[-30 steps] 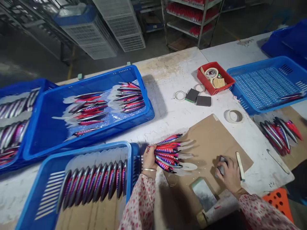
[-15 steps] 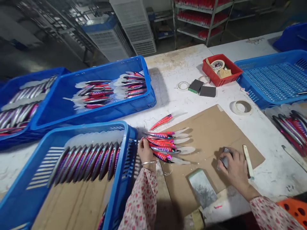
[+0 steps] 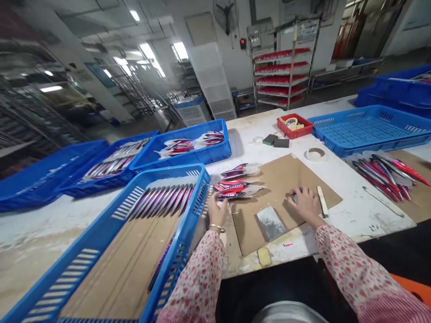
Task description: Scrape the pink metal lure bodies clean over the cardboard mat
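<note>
My left hand [image 3: 217, 209] rests at the near end of a spread of red and purple fishing lures [image 3: 235, 181] lying on the edge of a brown cardboard sheet [image 3: 286, 179]; its fingers touch the nearest lure. My right hand [image 3: 305, 202] is closed over a small dark sanding block on the cardboard, beside a pale flat stick [image 3: 322, 202]. A grey worn sanding pad [image 3: 270, 223] lies between my hands. Just left of my left hand is a blue crate [image 3: 188, 224] with a row of lures [image 3: 166, 200] on cardboard.
More blue crates [image 3: 215, 154] with lures stand behind. An empty perforated blue crate [image 3: 367, 132], a red tray [image 3: 294, 128] of tape, tape rolls [image 3: 314, 154], dark blocks [image 3: 276, 141] and a loose lure pile [image 3: 384, 172] lie to the right. Shelving stands beyond the table.
The camera has tilted up, showing the room. The bundle of lures my left hand gripped now lies spread on the table. My right hand stayed on the block.
</note>
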`<state>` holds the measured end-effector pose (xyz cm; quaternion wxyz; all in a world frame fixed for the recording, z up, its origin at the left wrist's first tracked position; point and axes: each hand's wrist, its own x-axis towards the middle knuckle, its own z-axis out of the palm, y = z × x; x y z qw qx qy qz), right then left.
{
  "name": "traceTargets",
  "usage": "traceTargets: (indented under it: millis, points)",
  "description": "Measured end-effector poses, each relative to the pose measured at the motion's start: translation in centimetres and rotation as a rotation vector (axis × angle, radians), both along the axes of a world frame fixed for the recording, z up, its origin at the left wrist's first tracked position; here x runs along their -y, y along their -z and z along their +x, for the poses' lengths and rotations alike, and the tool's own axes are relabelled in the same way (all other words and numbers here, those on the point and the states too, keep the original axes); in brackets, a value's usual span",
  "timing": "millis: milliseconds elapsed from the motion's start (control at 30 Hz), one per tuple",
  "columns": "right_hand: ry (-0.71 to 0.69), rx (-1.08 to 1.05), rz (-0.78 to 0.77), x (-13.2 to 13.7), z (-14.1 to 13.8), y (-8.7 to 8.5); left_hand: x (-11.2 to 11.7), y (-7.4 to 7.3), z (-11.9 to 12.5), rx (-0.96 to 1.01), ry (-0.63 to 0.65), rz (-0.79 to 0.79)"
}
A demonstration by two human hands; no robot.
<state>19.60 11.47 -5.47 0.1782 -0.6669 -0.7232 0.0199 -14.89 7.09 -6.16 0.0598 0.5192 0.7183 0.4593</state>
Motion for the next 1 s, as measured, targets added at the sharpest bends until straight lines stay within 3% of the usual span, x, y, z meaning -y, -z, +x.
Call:
traceTargets:
  millis: [167,400,533,633,767,900,1000]
  points:
    - [-0.019,-0.025,0.008,-0.2,0.0,0.0,0.3,-1.4,1.9,-0.311,0.185,-0.126]
    - [0.007,-0.058,-0.003,-0.4,-0.4,-0.2,-2.6,-2.6,3.6,-0.595,0.193,-0.276]
    - [-0.003,-0.073,0.006,-0.4,-0.6,0.1,-2.4,-4.0,4.0,-0.691,0.196,-0.267]
    - [-0.01,-0.077,0.006,-0.5,-0.6,0.3,-0.2,-5.4,4.8,-0.727,0.218,-0.235]
    - [-0.012,-0.073,-0.006,-0.3,-0.5,0.2,5.0,-6.4,7.2,-0.644,0.32,-0.198]
    - [-0.001,-0.082,0.005,0.0,-0.3,0.0,9.5,-5.7,9.8,-0.384,0.441,-0.233]
    - [-0.001,-0.103,0.021,-0.1,0.1,0.1,11.0,-4.5,11.3,-0.338,0.453,-0.351]
